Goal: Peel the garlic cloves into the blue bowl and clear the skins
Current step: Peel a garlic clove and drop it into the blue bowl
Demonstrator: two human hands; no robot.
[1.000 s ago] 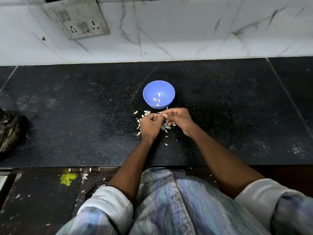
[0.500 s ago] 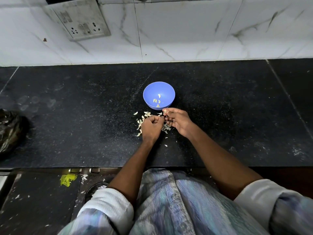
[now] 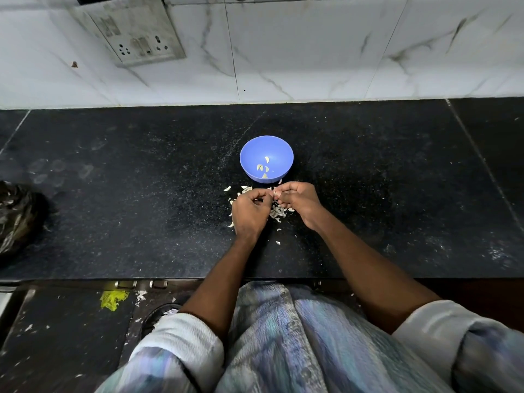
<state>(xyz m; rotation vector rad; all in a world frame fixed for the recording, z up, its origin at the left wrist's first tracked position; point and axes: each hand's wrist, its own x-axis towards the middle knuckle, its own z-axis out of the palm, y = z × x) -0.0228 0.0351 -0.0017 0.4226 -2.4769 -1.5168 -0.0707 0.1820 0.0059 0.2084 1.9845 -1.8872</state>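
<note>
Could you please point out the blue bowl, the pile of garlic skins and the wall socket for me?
blue bowl [image 3: 285,154]: head view, on its bare inner wall at the right.
garlic skins [image 3: 276,212]: head view, on the pile between the wrists.
wall socket [image 3: 136,32]: head view, on the middle of its plate.

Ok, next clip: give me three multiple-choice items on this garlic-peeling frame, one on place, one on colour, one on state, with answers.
1. Where is the loose pile of pale garlic skins?
A. On the black stone counter
B. In the bowl
C. On the wall

2. What colour is the small round plastic bowl?
A. Red
B. Blue
C. Green

3. What are the left hand and right hand doing?
A. Lying flat
B. Lifting the bowl
C. Pinching something small together

Answers: 1 A, flakes lie beneath the hands; 2 B, blue rim and wall; 3 C, curled fingertips meet.
</note>
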